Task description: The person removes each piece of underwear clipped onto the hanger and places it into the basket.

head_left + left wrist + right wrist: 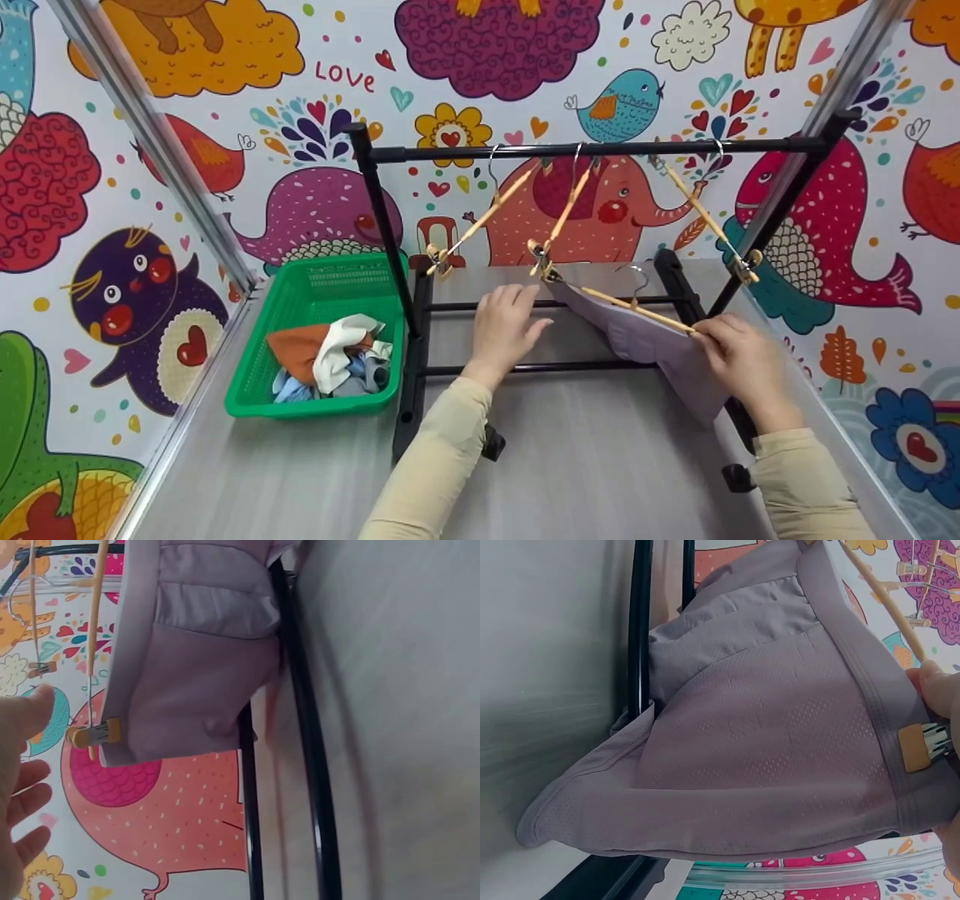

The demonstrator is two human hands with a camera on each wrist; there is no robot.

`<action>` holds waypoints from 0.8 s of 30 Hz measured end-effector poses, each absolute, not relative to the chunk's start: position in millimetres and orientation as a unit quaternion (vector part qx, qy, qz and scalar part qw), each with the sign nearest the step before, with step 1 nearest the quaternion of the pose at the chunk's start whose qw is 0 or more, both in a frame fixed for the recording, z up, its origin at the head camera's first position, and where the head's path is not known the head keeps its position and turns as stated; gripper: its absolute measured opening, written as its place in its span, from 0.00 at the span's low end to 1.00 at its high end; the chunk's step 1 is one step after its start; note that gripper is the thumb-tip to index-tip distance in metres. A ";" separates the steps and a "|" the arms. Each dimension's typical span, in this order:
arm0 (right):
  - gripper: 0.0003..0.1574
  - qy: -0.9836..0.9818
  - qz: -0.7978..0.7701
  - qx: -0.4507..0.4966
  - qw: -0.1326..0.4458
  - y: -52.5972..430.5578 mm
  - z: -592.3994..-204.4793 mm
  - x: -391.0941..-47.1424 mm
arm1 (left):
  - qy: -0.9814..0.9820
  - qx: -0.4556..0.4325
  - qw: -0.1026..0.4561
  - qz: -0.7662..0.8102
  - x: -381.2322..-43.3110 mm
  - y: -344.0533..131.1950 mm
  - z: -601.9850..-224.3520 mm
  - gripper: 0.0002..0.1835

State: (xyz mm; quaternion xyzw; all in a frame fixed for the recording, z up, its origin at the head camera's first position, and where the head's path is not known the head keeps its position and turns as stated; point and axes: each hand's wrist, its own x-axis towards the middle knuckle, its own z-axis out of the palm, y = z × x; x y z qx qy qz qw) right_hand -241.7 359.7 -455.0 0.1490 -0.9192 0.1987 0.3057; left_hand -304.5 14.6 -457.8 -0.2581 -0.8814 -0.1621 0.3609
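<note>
A grey-purple garment (780, 720) hangs by its waistband from a wooden clip hanger (630, 303), one clip at each end. My right hand (746, 367) grips the hanger's right end; in the right wrist view, thumb and fingers are around the bar beside the clip (922, 746). The hanger sits below the rack's top rail, its hook (640, 277) free of it. My left hand (506, 330) holds nothing, fingers loosely bent and thumb apart, left of the other clip (96, 733).
Three bare clip hangers (487, 217) hang on the black rack's top rail (637, 147). Left of the rack, a green basket (259, 352) contains crumpled orange, white, blue and grey cloths (300, 352). Black lower bars (540, 368) run behind the hands. A patterned wall (480, 97) stands behind.
</note>
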 end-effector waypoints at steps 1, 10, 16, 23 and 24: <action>0.08 -0.918 0.203 0.154 0.304 358.6 -455.1 -241.9 | -0.881 -0.258 0.362 -0.164 -305.1 14.0 -456.4 0.26; 0.11 -0.897 0.186 0.223 0.332 350.3 -454.2 -244.2 | -0.889 -0.243 0.347 -0.174 -309.7 8.9 -452.3 0.30; 0.14 -0.878 0.191 0.272 0.344 344.7 -451.7 -245.0 | -0.895 -0.243 0.329 -0.179 -309.7 6.1 -455.7 0.32; 0.16 -0.855 0.181 0.319 0.367 340.7 -452.7 -248.5 | -0.902 -0.250 0.302 -0.179 -308.5 2.6 -460.9 0.31; 0.16 -0.853 0.181 0.322 0.368 340.5 -453.1 -249.0 | -0.903 -0.251 0.297 -0.181 -308.5 2.3 -461.1 0.31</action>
